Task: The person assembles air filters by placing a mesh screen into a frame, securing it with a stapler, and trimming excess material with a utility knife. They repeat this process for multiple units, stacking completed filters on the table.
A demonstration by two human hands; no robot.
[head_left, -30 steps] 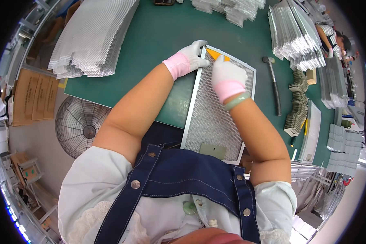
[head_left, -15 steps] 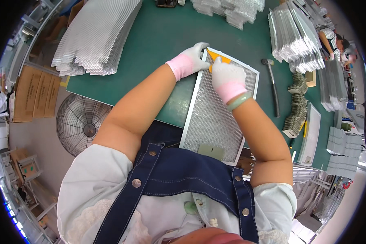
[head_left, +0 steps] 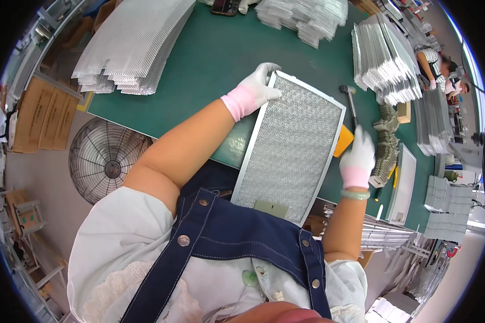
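A mesh filter panel with a thin silver metal frame lies slanted on the green table, its lower end reaching my apron. My left hand, in a white glove with a pink cuff, is closed on the panel's upper left corner. My right hand, gloved the same way, is over the handle of a hammer right of the panel. Its fingers are smeared by motion, so a grip on the handle cannot be made out. Between that hand and the panel's right edge lies a flat yellow plate.
Mesh sheets are stacked at the far left, far middle and right. Beyond the hammer stand a row of small grey-green parts and a long white-framed panel. A floor fan stands left of the table.
My right hand has left the panel's top and moved right and nearer, to the hammer handle. The yellow plate now lies beside the panel's right edge. My left hand keeps its corner.
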